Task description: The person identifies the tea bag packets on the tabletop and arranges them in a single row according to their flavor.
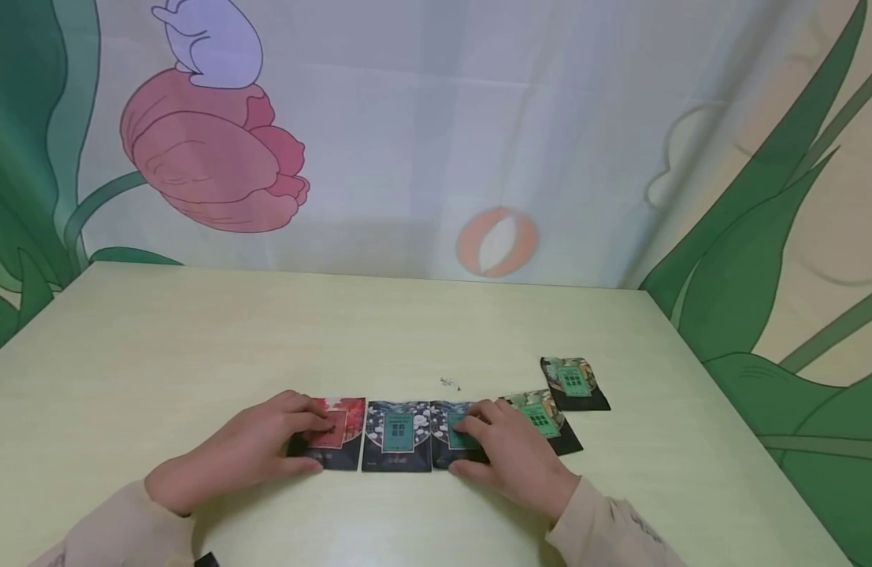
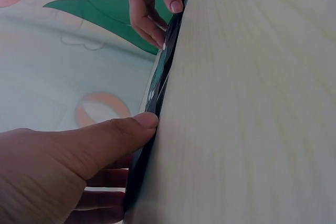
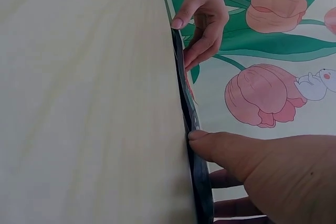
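I am reading 2 bare human hands at work on a pale, wood-grained tabletop. The left grip is clamped on a flat, red-and-black rectangular sachet: bent fingers lie on its printed face, and the thumb bears on its near edge. On the left wrist feed I confirm thumb contact at that edge.

Immediately to the right, a navy sachet with white blossoms and a teal label lies flat between the 2 hands, separated from the red unit by a narrow gap. Its right edge adjoins a second navy blossom sachet. The right grip is clamped on this second unit, index finger on the face and thumb at the near edge; the hand covers its right portion.

To the right, a black sachet with a green label and leafy print lies at an angle, its left part hidden by the right grip. Behind it, farther right, lies a matching green-labelled sachet. I cannot tell whether these 2 touch. Both forearms wear beige sleeves. A flower-printed fabric backdrop hangs behind the tabletop.
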Available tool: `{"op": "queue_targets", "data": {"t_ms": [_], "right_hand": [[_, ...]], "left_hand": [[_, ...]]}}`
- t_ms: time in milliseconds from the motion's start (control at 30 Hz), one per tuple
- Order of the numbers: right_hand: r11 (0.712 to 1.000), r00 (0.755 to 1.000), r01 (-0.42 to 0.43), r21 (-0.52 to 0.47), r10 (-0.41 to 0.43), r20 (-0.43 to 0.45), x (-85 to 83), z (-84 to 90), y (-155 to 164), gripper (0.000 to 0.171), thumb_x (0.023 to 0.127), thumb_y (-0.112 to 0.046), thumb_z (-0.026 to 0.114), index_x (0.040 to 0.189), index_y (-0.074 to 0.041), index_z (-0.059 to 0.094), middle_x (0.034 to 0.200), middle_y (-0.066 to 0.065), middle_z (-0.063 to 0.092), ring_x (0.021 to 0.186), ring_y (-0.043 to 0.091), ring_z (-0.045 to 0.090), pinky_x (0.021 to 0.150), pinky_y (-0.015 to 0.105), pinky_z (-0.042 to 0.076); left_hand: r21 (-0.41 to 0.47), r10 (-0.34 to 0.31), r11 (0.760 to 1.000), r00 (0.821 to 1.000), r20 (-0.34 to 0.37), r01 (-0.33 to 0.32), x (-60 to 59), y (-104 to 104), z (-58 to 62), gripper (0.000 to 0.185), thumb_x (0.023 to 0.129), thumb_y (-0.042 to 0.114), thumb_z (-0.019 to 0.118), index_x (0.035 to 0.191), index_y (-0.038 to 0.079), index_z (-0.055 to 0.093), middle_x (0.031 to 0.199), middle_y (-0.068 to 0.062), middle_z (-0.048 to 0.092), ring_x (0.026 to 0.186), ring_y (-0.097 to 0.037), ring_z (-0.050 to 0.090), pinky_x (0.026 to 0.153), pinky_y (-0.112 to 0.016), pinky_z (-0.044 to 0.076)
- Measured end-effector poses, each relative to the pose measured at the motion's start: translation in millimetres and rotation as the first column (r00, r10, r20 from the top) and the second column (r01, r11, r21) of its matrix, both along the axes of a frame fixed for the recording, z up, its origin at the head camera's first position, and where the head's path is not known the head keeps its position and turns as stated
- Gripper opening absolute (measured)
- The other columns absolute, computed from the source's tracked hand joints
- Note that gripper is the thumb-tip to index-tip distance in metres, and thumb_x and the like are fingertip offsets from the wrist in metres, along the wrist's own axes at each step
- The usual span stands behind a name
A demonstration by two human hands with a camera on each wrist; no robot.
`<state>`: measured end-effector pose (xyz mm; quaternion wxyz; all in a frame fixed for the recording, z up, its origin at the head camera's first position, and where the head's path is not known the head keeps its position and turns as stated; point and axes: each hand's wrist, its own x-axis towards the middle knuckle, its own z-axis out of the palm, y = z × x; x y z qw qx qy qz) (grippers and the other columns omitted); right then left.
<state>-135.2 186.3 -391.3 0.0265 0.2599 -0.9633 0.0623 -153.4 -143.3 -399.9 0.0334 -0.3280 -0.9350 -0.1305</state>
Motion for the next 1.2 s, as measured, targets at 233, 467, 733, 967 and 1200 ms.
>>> {"op": "queue_targets", "data": {"t_ms": [233, 467, 733, 967, 1200], "right_hand": [[1.000, 0.999, 0.027, 0.006, -0.027, 0.024, -0.7, -0.8, -0.4, 0.054, 0.081, -0.049, 0.070, 0.121, -0.014, 0.066, 0.117, 0.006, 0.063, 0.107, 0.023, 0.058, 0.095, 0.041, 0.050], [1.000, 1.000, 0.022, -0.022, -0.022, 0.017, 0.2, 2.0, 0.9, 0.055, 0.080, -0.051, 0.071, 0.120, -0.014, 0.066, 0.117, 0.005, 0.064, 0.107, 0.024, 0.060, 0.094, 0.041, 0.052], [0.999, 1.000, 0.006, -0.054, -0.006, 0.008, -0.9, 7.9, 2.1, 0.046, 0.082, -0.043, 0.073, 0.118, -0.014, 0.067, 0.118, 0.006, 0.064, 0.108, 0.024, 0.061, 0.090, 0.040, 0.053], [0.997, 0.996, 0.059, -0.042, -0.057, 0.066, -4.5, 17.2, 7.9, 0.047, 0.081, -0.045, 0.073, 0.120, -0.019, 0.066, 0.124, 0.005, 0.062, 0.113, 0.025, 0.059, 0.093, 0.043, 0.052], [0.994, 0.991, 0.096, -0.045, -0.091, 0.103, -8.2, 29.5, 18.1, 0.047, 0.081, -0.042, 0.074, 0.120, -0.018, 0.066, 0.126, 0.007, 0.061, 0.116, 0.027, 0.058, 0.097, 0.047, 0.050]], "left_hand": [[-0.003, 0.013, 1.000, 0.999, 0.042, -0.013, 0.2, 1.4, -0.2, 0.048, 0.070, 0.037, 0.084, 0.110, 0.013, 0.073, 0.115, 0.000, 0.064, 0.105, -0.017, 0.057, 0.087, -0.036, 0.056], [-0.011, 0.017, 1.000, 0.999, 0.041, -0.017, -0.6, 1.5, -1.6, 0.048, 0.070, 0.036, 0.084, 0.110, 0.013, 0.072, 0.115, 0.000, 0.064, 0.105, -0.017, 0.057, 0.087, -0.036, 0.056], [-0.003, 0.005, 1.000, 1.000, 0.029, -0.005, -0.8, 1.0, 0.0, 0.048, 0.072, 0.040, 0.082, 0.110, 0.014, 0.072, 0.115, 0.001, 0.064, 0.105, -0.017, 0.057, 0.085, -0.035, 0.055], [-0.003, 0.007, 1.000, 1.000, 0.019, -0.007, -0.8, -0.6, 0.0, 0.047, 0.072, 0.042, 0.082, 0.110, 0.016, 0.072, 0.116, 0.002, 0.063, 0.105, -0.016, 0.057, 0.085, -0.034, 0.055], [-0.015, 0.009, 1.000, 1.000, 0.024, -0.009, -0.4, 0.3, 1.7, 0.047, 0.072, 0.042, 0.082, 0.110, 0.016, 0.072, 0.116, 0.002, 0.063, 0.104, -0.016, 0.057, 0.084, -0.034, 0.055]]}}
